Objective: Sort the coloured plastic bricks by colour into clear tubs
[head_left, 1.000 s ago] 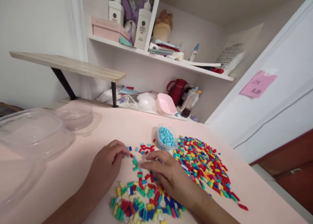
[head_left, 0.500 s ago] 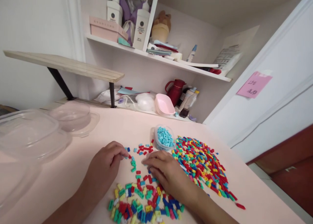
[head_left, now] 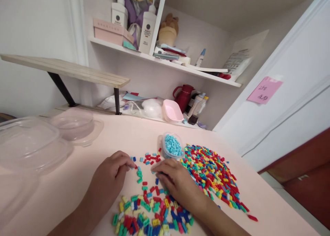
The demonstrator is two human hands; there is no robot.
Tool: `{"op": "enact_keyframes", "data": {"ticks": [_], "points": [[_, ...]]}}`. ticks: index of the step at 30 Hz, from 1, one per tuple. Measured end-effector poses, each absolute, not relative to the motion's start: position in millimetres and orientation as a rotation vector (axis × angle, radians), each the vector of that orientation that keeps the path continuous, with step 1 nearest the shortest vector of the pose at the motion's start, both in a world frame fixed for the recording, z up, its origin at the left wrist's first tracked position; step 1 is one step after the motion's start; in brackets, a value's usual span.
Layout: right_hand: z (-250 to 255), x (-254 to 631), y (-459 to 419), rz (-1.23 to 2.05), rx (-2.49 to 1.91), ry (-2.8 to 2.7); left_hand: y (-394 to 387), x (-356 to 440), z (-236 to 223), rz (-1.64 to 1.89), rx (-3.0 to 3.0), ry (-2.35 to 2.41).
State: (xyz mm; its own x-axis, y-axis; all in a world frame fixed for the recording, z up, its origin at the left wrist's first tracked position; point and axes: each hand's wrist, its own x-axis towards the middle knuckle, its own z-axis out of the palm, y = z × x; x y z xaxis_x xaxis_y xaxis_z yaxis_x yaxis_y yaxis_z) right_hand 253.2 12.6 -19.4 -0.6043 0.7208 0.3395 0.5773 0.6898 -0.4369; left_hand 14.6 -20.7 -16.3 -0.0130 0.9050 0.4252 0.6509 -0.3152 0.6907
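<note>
My left hand is at the left of the loose toy bricks, its fingers curled and fingertips together beside a small red brick. Whatever they may pinch is hidden. My right hand reaches in from the right, index finger and thumb closed at a light blue brick that barely shows. Between the hands lie a few green bricks. Beyond them is a small cluster of red and light blue bricks. A clear tub full of light blue bricks stands behind my right hand.
Mixed bricks spread in front of me; a larger heap lies to the right. Clear plastic containers stand at the left. Toward the back are a pink tub, a red jug and a wooden riser.
The view has shifted slightly. My right hand's fingertips have drawn together a little near the light blue brick; my left hand stays almost in place by the red brick.
</note>
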Motion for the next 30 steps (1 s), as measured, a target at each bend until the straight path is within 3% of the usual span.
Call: {"op": "enact_keyframes", "data": {"ticks": [15,24,30], "points": [[-20.1,250.5,12.5,0.285,-1.099,-2.381,-22.8,14.7,-12.7,1.256,1.968,1.636],[4.6,279.1,23.7,0.148,-1.115,-2.005,-19.7,12.5,-19.1,1.227,1.983,1.679],[-5.2,302.3,51.1,0.223,-1.306,-1.788,-16.0,6.9,-24.2,1.091,1.971,1.866]]}}
